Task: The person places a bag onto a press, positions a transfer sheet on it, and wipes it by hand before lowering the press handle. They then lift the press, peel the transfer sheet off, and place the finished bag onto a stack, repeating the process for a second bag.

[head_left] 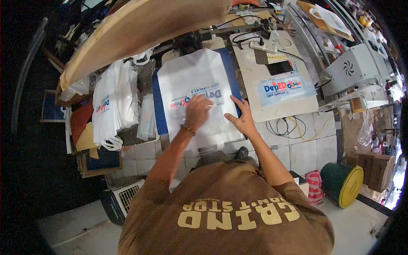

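A large white sheet [182,70] lies over a blue board [231,72], bearing a printed patch [206,91] in blue and red lettering. My left hand [199,111] is on the sheet at the print, blurred by motion. Its fingers look curled together, with a whitish bit at their tips that I cannot make out. At the sheet's right edge rests my right hand [242,118], fingers spread and pressing lightly on the surface. Left of the board sit white printed bags [112,100] with looped handles, some in clear plastic.
A cream board [255,110] at right carries a printed film [282,90], a black phone [279,68] and a power strip [267,46]. A curved padded panel [144,32] hangs overhead. Cables [293,127] trail below the cream board; a grey machine [350,66] stands at right.
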A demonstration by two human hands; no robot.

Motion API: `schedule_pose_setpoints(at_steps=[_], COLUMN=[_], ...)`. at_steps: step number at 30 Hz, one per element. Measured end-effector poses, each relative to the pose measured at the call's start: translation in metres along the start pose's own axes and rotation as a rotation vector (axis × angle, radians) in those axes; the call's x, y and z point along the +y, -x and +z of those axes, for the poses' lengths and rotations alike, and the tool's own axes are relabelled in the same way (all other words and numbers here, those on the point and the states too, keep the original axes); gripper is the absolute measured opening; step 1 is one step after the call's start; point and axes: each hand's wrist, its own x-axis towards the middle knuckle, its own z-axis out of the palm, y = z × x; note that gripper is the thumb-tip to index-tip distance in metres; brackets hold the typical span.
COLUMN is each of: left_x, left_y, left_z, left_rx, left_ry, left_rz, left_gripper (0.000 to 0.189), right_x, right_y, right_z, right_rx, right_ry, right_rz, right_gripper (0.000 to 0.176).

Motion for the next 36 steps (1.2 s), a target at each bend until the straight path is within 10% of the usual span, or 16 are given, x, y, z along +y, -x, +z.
schedule_pose_setpoints(at_steps=[9, 13, 22, 26, 30, 36], left_x=[-0.074, -0.033, -0.097, -0.057, 0.015, -0.107], left_y=[0.021, -0.043, 0.0, -0.017, -0.03, 0.058], left_z=[-0.025, 0.058, 0.002, 0.016, 0.049, -0.041], left_rx=[-0.001, 0.369, 0.216, 0.446, 0.227, 0.194], left_ry=[-0.075, -0.066, -0.096, -0.088, 0.011, -0.176], left_rz=[-0.163, -0.005, -0.188, -0.189, -0.113, -0.313], left_gripper=[0.017, 0.015, 0.007, 0.011, 0.017, 0.009], right_x=[0.0, 0.006, -0.002, 0.0, -0.004, -0.009], right_y=[-0.001, -0.002, -0.001, -0.003, -0.004, -0.002], right_z=[0.0, 0.001, 0.0, 0.0, -0.003, -0.003], right_rx=[0.002, -0.023, 0.008, 0.009, -0.034, -0.04], right_ry=[-0.007, -0.062, -0.022, -0.01, 0.019, 0.037], right_rz=[0.017, 0.012, 0.009, -0.035, -0.022, 0.011], right_gripper=[0.075, 0.075, 0.073, 0.073, 0.073, 0.072])
